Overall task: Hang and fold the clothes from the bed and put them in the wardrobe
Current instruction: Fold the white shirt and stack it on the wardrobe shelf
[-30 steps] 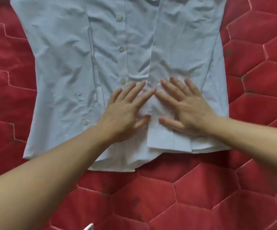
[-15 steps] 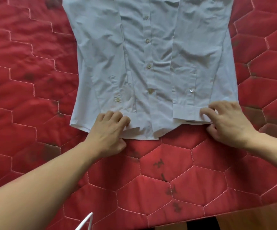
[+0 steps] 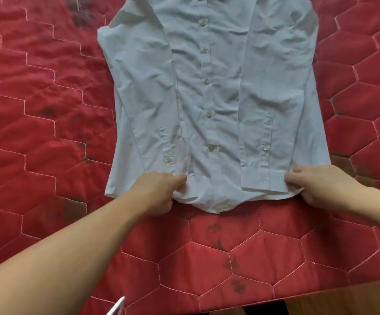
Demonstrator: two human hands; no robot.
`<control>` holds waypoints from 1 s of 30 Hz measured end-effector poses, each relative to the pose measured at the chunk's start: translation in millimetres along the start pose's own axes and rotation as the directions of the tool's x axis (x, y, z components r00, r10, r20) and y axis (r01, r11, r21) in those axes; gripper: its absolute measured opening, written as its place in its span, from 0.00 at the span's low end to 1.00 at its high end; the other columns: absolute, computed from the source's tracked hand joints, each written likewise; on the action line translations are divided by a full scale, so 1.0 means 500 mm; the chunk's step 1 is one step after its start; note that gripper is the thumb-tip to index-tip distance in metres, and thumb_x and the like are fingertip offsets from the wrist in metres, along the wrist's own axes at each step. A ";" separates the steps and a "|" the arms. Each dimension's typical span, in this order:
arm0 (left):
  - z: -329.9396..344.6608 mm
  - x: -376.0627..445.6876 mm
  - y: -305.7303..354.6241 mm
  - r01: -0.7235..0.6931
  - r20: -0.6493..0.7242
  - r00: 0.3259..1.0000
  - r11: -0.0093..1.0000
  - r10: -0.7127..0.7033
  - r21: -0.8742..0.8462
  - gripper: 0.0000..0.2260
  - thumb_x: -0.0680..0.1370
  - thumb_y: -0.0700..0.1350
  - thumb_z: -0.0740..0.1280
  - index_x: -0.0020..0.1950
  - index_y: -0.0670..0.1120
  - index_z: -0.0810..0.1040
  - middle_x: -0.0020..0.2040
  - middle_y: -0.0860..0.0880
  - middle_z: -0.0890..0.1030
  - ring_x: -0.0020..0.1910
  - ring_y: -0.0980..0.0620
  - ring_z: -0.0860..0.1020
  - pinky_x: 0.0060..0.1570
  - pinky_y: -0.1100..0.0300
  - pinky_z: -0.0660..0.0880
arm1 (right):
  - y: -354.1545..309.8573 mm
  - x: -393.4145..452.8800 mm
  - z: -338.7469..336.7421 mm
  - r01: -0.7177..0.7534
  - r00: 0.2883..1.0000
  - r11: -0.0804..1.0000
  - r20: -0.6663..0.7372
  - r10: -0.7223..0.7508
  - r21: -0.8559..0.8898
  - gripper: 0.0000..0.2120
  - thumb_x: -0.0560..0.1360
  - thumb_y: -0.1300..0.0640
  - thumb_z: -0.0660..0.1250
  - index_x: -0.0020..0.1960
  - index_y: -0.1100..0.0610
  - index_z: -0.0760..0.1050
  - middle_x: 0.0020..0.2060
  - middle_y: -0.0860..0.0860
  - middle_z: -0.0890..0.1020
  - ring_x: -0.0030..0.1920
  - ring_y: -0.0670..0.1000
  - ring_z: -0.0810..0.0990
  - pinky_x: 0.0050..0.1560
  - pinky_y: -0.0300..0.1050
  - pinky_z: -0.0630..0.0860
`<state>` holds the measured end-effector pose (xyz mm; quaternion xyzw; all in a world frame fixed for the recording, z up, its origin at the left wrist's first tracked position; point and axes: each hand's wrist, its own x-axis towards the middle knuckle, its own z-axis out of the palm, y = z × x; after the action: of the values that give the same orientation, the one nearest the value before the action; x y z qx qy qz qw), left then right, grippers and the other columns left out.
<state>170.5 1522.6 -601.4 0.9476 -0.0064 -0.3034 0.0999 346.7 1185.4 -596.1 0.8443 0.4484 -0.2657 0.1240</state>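
Head view: left hand [image 3: 159,193] and right hand [image 3: 318,187] both pinch the near hem of the pale blue shirt [image 3: 218,98] — fingers curled on cloth. Beyond the fingers the shirt lies flat, sleeves folded inward, on the red quilted bed [image 3: 48,133].

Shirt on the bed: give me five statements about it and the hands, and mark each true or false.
1. The shirt lies front up, its button placket showing. True.
2. The left hand lies flat in the middle of the shirt. False: it grips the bottom hem.
3. The right hand pinches the hem beside the folded-in cuff. True.
4. Both sleeves are spread out sideways on the quilt. False: they are folded in over the front.
5. The shirt rests on a red quilted cover. True.
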 end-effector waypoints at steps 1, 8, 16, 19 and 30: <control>-0.001 -0.002 0.007 -0.011 0.044 0.999 1.000 0.011 -0.003 0.17 0.70 0.42 0.62 0.57 0.55 0.68 0.53 0.49 0.80 0.52 0.42 0.78 0.39 0.55 0.67 | -0.002 0.001 -0.009 0.018 0.995 1.000 0.100 -0.017 -0.015 0.11 0.70 0.58 0.60 0.48 0.44 0.70 0.47 0.43 0.77 0.48 0.51 0.80 0.39 0.44 0.70; -0.020 -0.004 0.043 -0.047 0.300 0.952 0.997 0.062 -0.057 0.14 0.69 0.41 0.63 0.53 0.53 0.71 0.50 0.47 0.79 0.50 0.43 0.78 0.37 0.58 0.64 | -0.039 0.022 -0.076 0.013 0.824 0.996 0.566 0.040 -0.088 0.10 0.66 0.64 0.57 0.33 0.49 0.64 0.32 0.45 0.68 0.32 0.45 0.68 0.29 0.39 0.61; -0.085 0.049 0.023 0.086 0.402 0.914 0.943 0.054 -0.322 0.09 0.72 0.54 0.69 0.50 0.54 0.75 0.47 0.52 0.77 0.46 0.50 0.75 0.47 0.56 0.74 | -0.091 0.139 -0.191 -0.225 0.739 0.941 0.673 -0.003 0.252 0.12 0.73 0.49 0.70 0.36 0.54 0.72 0.30 0.49 0.78 0.30 0.48 0.76 0.30 0.39 0.72; -0.130 0.107 -0.007 0.095 -0.039 0.993 0.941 -0.114 -0.324 0.08 0.76 0.52 0.64 0.53 0.54 0.74 0.46 0.52 0.75 0.47 0.48 0.74 0.43 0.57 0.68 | -0.091 0.232 -0.224 -0.132 0.989 0.917 -0.013 0.148 0.376 0.09 0.74 0.48 0.65 0.38 0.51 0.71 0.38 0.48 0.78 0.40 0.53 0.77 0.37 0.44 0.69; -0.262 0.351 -0.136 0.071 -0.459 0.829 0.873 -0.320 -0.482 0.19 0.77 0.46 0.64 0.68 0.53 0.71 0.67 0.55 0.73 0.61 0.51 0.74 0.58 0.57 0.69 | 0.004 0.512 -0.318 0.021 0.808 0.898 -0.536 0.244 0.439 0.15 0.73 0.54 0.67 0.59 0.53 0.77 0.57 0.51 0.78 0.55 0.56 0.78 0.55 0.51 0.72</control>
<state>386.1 1600.8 -610.9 0.9406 0.1903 -0.0350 0.2791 518.7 1432.5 -607.8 0.9162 0.3441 -0.0794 -0.1892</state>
